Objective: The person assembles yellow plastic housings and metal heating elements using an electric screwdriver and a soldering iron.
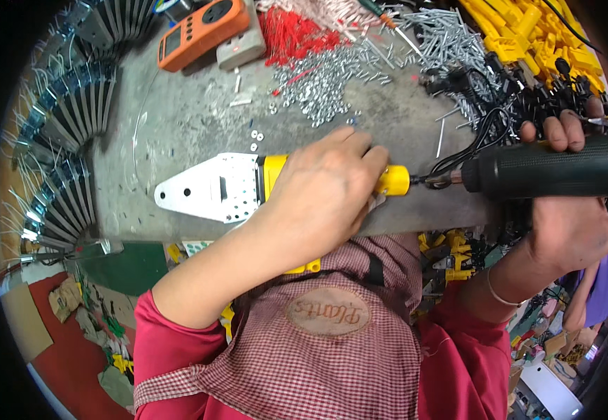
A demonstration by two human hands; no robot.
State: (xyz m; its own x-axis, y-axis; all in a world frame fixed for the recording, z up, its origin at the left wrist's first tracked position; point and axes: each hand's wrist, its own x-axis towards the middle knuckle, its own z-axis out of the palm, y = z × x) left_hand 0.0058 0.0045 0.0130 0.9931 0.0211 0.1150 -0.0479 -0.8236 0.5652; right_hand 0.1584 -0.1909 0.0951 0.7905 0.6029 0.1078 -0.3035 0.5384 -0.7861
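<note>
My left hand (332, 185) is closed around a yellow plastic handle (393, 180) that lies across the bench. From the handle's left end sticks out a flat, pointed silver metal plate (195, 187) with several holes. My right hand (566, 231) grips a dark power screwdriver (556, 170), its fingers wrapped over the top of the barrel. The screwdriver's narrow front end points left at the handle's right end. A dark piece with cord bridges the gap between them; whether the bit touches anything I cannot tell.
Small nuts and screws (318, 87), red pieces (293, 35) and long silver screws (451, 42) lie at the back. An orange meter (202, 35) stands back left. Black cords (482, 136) and yellow handles (528, 35) pile up right. Metal parts with wires (73, 105) line the left edge.
</note>
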